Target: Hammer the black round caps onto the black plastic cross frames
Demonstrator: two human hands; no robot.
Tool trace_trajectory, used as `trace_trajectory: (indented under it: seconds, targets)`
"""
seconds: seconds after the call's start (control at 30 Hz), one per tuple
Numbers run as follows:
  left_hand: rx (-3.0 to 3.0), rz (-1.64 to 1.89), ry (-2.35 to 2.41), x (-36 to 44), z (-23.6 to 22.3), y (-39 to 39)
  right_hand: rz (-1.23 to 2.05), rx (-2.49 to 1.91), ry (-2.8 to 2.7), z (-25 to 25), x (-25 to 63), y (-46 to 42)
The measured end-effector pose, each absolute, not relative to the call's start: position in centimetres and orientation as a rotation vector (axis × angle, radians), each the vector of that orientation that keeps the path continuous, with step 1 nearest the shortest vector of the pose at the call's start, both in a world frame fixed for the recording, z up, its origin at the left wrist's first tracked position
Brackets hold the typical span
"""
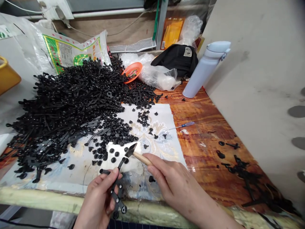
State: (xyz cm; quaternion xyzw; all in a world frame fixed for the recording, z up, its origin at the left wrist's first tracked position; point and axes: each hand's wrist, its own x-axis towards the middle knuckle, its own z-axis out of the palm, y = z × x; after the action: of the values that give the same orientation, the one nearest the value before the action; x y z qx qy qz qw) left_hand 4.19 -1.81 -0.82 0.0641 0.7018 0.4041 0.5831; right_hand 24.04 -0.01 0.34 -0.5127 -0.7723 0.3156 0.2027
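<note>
My left hand [97, 197] grips a jointed black plastic part [118, 194] between thumb and fingers, its links hanging below the hand. My right hand [171, 184] holds a wood-handled knife [142, 158] with a dark triangular blade. The blade sits right by the part's upper end, and I cannot tell whether they touch. Beyond both hands, loose black button-shaped pieces [111, 136] lie on a white patterned sheet [154, 121]. A large heap of black plastic strips [71, 101] rises behind and to the left.
The sheet lies on a varnished wooden tabletop [202, 140] with black scraps [243, 168] at right. A screwdriver [182, 125], orange dish [132, 72], black bag [176, 60], pale blue bottle [205, 70] and woven sack [71, 51] lie around. A pale wall panel [257, 63] bounds the right.
</note>
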Motion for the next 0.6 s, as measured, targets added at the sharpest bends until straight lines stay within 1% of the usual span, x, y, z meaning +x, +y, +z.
trace_trajectory:
  seconds: [0.23, 0.37, 0.6]
  targets:
    - [0.129, 0.953, 1.62, 3.9, -1.0, -1.9, 0.888, -1.452, -2.146, 0.5, 24.0, -0.1]
    - [0.035, 0.908, 1.561, 3.4, -1.0, -1.8, 0.86, -1.462, -2.121, 0.6, 24.0, 0.0]
    - [-0.009, 0.939, 1.532, 3.0, -1.0, -1.7, 0.782, -1.427, -2.108, 0.4, 24.2, -0.1]
